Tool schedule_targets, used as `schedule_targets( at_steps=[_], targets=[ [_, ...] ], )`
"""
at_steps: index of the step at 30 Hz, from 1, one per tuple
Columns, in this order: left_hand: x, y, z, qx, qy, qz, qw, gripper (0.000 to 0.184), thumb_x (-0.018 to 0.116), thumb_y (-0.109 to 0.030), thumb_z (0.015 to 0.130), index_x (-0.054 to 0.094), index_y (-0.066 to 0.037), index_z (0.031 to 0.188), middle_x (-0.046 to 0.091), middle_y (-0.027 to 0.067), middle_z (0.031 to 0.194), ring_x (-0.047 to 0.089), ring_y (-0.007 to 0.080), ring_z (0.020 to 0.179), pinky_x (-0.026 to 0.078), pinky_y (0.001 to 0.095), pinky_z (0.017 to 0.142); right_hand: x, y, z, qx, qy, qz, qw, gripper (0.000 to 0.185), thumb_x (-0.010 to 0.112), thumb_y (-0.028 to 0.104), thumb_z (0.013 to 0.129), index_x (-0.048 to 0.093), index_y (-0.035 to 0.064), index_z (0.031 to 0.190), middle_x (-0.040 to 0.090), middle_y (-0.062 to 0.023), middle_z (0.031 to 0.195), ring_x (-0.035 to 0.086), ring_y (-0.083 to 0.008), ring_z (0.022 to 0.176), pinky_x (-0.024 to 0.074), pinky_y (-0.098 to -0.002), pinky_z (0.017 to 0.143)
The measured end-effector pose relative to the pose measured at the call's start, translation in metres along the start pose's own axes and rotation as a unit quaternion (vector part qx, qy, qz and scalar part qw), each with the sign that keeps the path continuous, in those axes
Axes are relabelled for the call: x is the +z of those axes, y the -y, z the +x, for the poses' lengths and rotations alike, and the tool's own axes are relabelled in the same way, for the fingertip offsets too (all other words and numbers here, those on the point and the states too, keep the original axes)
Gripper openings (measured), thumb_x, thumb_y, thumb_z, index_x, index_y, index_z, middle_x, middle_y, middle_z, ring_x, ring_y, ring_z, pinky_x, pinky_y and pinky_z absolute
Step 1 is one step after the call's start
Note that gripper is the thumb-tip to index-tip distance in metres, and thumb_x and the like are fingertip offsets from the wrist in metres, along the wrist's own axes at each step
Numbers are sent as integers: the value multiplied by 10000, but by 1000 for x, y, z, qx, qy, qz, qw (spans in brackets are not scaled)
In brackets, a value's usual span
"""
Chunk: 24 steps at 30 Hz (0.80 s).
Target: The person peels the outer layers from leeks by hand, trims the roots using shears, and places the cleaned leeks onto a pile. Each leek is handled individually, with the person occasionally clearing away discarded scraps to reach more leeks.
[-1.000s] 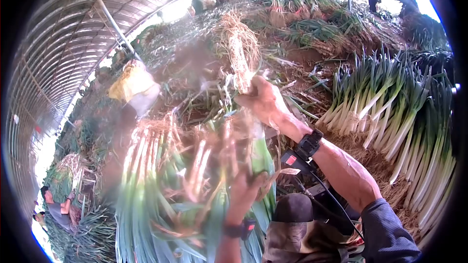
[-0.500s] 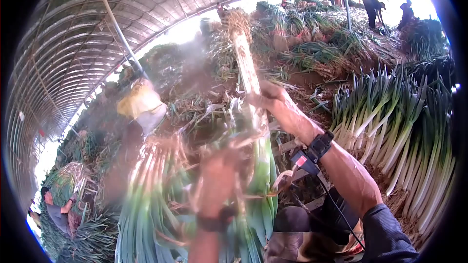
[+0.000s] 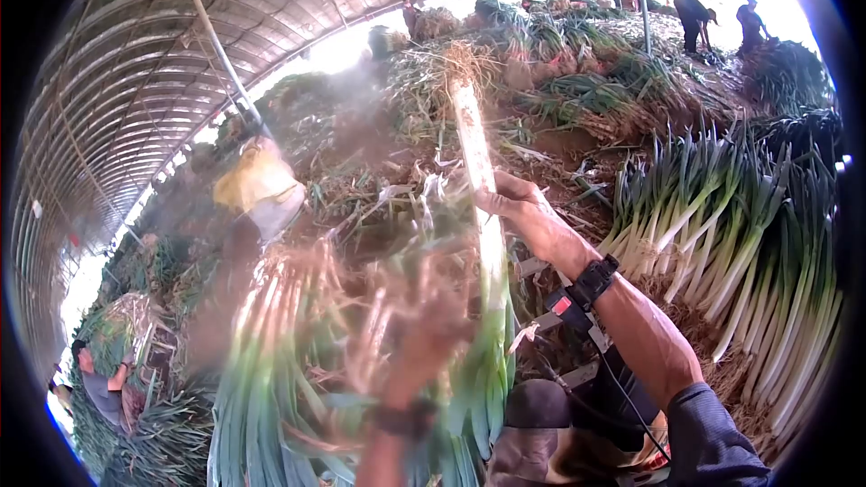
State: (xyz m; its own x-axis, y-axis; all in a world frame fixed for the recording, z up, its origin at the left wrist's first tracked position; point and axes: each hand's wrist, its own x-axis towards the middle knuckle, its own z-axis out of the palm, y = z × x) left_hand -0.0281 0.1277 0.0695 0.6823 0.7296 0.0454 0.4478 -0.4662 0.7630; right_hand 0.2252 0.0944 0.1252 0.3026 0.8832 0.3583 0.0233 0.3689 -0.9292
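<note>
A leek stands nearly upright in front of me, its roots at the top and its green leaves hanging down. My right hand is closed round its white shaft. Left of the leek, my left hand is smeared by motion, and its fingers cannot be made out. Beneath and beside that hand lie unpeeled leeks with their roots up and green leaves towards me. Dry leaf pieces hang about the leek's middle.
Clean white leeks lie in a large pile at the right. A person in a yellow head covering is at the left, another person at the lower left. More people and leek heaps are at the back. A metal pole slants down.
My left hand has gone from beside the leek's lower part to a blur further left, then slightly right. Loose leaf matter near the shaft has dropped away, and more white shows. My right hand keeps its hold.
</note>
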Motion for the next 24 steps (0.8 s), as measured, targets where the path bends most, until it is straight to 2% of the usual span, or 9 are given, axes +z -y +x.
schedule_targets(
  at_steps=[2, 5, 10, 11, 12, 16, 18, 20, 24],
  targets=[
    [45, 2, -7, -31, 44, 45, 998, 517, 830, -267, 811, 634, 1, 1207, 641, 192, 1228, 654, 278, 1049, 516, 403, 902, 3, -7, 4, 11, -7, -45, 999, 476, 713, 435, 919, 661, 6, 1120, 594, -31, 880, 550, -116, 828, 458, -282, 721],
    [66, 4, -12, 0, -45, -31, 998, 500, 825, -306, 800, 651, -7, 1161, 681, 188, 1119, 678, 284, 922, 524, 409, 840, 6, -20, 5, -29, -1, -66, 997, 505, 705, 464, 920, 636, 1, 1110, 491, 14, 772, 461, -73, 724, 412, -276, 634],
    [63, 7, -8, -77, -88, -15, 993, 455, 769, -298, 801, 661, -45, 1163, 719, 151, 986, 703, 229, 845, 573, 368, 772, 16, -8, -20, 10, 11, -107, 994, 739, 658, 544, 929, 499, 10, 1413, 637, -161, 1238, 611, -219, 1115, 519, -354, 957],
    [55, 8, -7, 20, -110, 14, 994, 422, 766, -252, 805, 661, -30, 1149, 719, 152, 987, 697, 242, 841, 562, 382, 769, 16, 11, -36, 106, 63, -111, 986, 817, 631, 589, 922, 435, 0, 1454, 589, -233, 1324, 590, -284, 1204, 492, -401, 1044],
    [47, 9, -1, 52, -134, 16, 990, 423, 768, -259, 800, 661, -28, 1138, 720, 154, 988, 694, 245, 844, 557, 385, 767, 16, 5, -44, 68, 106, -91, 988, 827, 653, 585, 903, 440, -1, 1446, 597, -230, 1307, 602, -296, 1185, 526, -415, 1001],
    [1, -44, 10, 3, -128, -73, 989, 406, 734, -282, 792, 651, -1, 1073, 700, 129, 947, 683, 231, 839, 545, 368, 736, 29, -25, -55, 107, 217, -44, 969, 507, 637, 224, 974, 466, 2, 1397, 565, -244, 1302, 658, -282, 1082, 620, -358, 744],
    [-25, -41, 23, -22, -76, -41, 996, 369, 707, -235, 813, 647, 13, 1080, 689, 106, 928, 678, 195, 798, 555, 329, 691, 35, -44, -54, 61, 188, -42, 979, 467, 625, 136, 970, 482, -20, 1387, 565, -233, 1296, 661, -273, 1077, 619, -347, 783],
    [-47, -44, 25, -38, -7, -135, 990, 319, 702, -145, 839, 649, 23, 1105, 697, 68, 950, 669, 146, 788, 561, 272, 689, 52, -16, -59, 150, 106, 134, 974, 495, 634, 126, 961, 471, -34, 1400, 564, -223, 1293, 663, -270, 1063, 611, -354, 824],
    [-59, -58, 7, -43, 5, -181, 983, 340, 711, -137, 831, 655, 20, 1128, 698, 68, 970, 652, 142, 817, 540, 281, 732, 62, -48, -58, 29, 144, 9, 989, 479, 637, 145, 948, 486, -70, 1348, 615, -166, 1136, 663, -260, 945, 590, -386, 839]
  ],
)
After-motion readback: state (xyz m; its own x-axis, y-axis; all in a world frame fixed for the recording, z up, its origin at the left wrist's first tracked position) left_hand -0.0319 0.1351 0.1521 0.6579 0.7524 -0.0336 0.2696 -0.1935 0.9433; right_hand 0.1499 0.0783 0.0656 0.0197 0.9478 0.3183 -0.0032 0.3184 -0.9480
